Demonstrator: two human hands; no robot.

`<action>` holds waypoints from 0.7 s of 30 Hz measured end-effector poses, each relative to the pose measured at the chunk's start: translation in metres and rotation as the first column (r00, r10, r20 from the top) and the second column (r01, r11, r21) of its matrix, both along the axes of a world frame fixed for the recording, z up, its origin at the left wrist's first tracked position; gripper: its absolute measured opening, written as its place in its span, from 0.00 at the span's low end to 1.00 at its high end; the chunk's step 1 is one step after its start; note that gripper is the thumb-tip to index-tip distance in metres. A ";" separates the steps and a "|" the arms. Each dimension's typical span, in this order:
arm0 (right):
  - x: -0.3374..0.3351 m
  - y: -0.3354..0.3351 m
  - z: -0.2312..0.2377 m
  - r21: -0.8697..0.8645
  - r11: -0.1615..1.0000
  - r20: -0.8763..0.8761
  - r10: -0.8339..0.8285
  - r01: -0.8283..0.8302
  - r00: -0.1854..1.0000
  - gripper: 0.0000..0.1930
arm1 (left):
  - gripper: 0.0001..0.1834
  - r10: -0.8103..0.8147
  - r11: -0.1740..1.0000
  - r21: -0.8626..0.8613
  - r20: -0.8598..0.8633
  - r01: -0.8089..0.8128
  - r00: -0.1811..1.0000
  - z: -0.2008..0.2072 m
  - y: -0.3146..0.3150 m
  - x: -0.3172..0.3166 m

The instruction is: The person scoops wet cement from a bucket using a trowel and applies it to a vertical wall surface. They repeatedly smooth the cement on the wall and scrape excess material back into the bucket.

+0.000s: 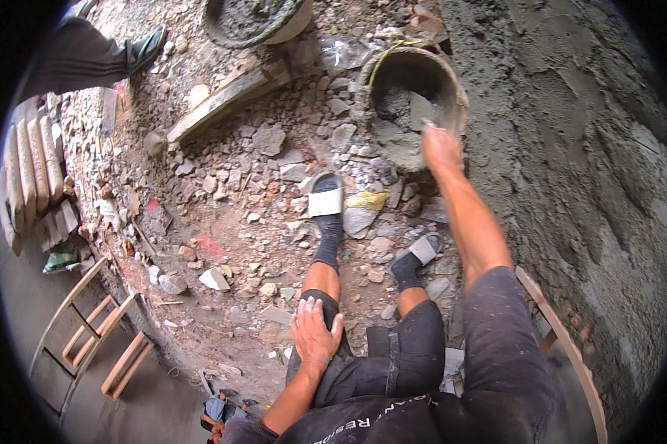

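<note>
My right hand point(443, 148) is closed around the handle of a trowel, at the near right rim of a mortar-crusted bucket point(461, 96). The grey trowel blade point(421, 109) points down into the bucket, where wet mortar point(394, 107) lies along the left and near side. Most of the handle is hidden by my fingers. My left hand point(316, 333) rests flat on my left knee, fingers stretched out and holding nothing. Just right of the bucket rises a wall point(541, 96) coated in rough grey mortar.
Broken brick and stone rubble point(270, 140) covers the ground. A second mortar-filled bucket point(295, 28) stands farther off, near a wooden plank point(219, 107). Another person's leg point(89, 55) shows at far left, above stacked sacks point(34, 166). A ladder point(71, 303) stands lower left.
</note>
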State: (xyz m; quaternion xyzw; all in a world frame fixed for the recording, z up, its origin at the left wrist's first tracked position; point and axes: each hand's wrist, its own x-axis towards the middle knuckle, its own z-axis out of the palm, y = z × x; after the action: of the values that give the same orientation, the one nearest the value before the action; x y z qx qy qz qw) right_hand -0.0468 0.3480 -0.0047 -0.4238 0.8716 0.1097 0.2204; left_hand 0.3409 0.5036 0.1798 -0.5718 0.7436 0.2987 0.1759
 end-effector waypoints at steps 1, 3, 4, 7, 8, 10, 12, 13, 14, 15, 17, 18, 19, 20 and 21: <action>0.021 -0.008 -0.020 -0.046 0.997 0.051 -0.059 0.061 0.997 0.10 | 0.30 -0.005 0.999 0.045 0.034 0.004 0.999 -0.001 -0.002 0.000; 0.054 -0.023 -0.014 0.043 0.989 0.214 -0.150 0.144 0.965 0.14 | 0.30 0.020 0.998 0.067 0.049 -0.023 0.999 -0.003 0.004 0.003; 0.058 -0.015 -0.012 0.064 0.973 0.306 -0.232 0.224 0.923 0.19 | 0.30 0.020 0.996 0.083 0.066 -0.025 0.998 -0.002 0.010 0.006; 0.062 0.030 0.014 -0.102 0.894 0.486 -0.337 0.435 0.806 0.21 | 0.31 -0.004 0.995 0.100 0.073 -0.004 0.997 -0.001 0.013 0.005; 0.060 0.042 0.012 -0.178 0.858 0.492 -0.347 0.482 0.799 0.22 | 0.31 -0.018 0.995 0.099 0.062 0.011 0.998 -0.001 0.013 0.003; 0.054 0.048 0.025 -0.234 0.832 0.502 -0.340 0.503 0.795 0.21 | 0.32 -0.045 0.998 0.048 0.034 0.043 0.998 0.000 0.014 0.003; 0.041 0.057 0.042 -0.281 0.800 0.494 -0.353 0.530 0.795 0.18 | 0.33 -0.065 0.997 0.052 0.048 0.063 0.997 -0.005 0.009 0.000; 0.035 0.060 0.058 -0.321 0.817 0.473 -0.301 0.480 0.828 0.18 | 0.35 -0.064 0.997 0.050 0.046 0.062 0.997 -0.005 0.009 -0.006; 0.036 0.067 0.075 -0.358 0.829 0.448 -0.252 0.430 0.858 0.18 | 0.37 -0.077 0.995 0.064 0.079 0.072 0.994 -0.004 0.007 -0.007; 0.028 0.073 0.102 -0.398 0.841 0.395 -0.203 0.367 0.896 0.18 | 0.38 -0.080 0.996 0.049 0.107 0.075 0.991 0.001 0.007 -0.010; 0.019 0.079 0.172 -0.343 0.875 0.417 -0.183 0.341 0.890 0.19 | 0.38 -0.029 1.000 -0.004 0.064 0.029 0.998 0.005 0.009 -0.018; 0.012 0.085 0.209 -0.382 0.882 0.406 -0.108 0.276 0.907 0.21 | 0.37 -0.011 1.000 -0.009 0.063 0.012 0.998 0.007 0.010 -0.024; 0.005 0.088 0.246 -0.421 0.882 0.397 -0.029 0.210 0.917 0.22 | 0.37 0.008 1.000 -0.019 0.068 -0.007 0.998 0.007 0.010 -0.029; -0.007 0.088 0.290 -0.293 0.931 0.481 -0.053 0.218 0.875 0.27 | 0.35 0.005 0.999 -0.047 0.032 -0.004 0.999 0.005 0.011 -0.031; -0.022 0.089 0.331 -0.271 0.940 0.547 -0.026 0.207 0.837 0.27 | 0.35 0.018 0.996 -0.089 0.011 -0.017 1.000 0.001 0.014 -0.034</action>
State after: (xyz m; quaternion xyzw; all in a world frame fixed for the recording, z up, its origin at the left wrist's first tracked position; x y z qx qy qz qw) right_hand -0.0688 0.4368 0.3268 -0.4128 0.8056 -0.1693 0.3897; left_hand 0.3074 0.5178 0.1808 -0.5873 0.7500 0.2637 0.1521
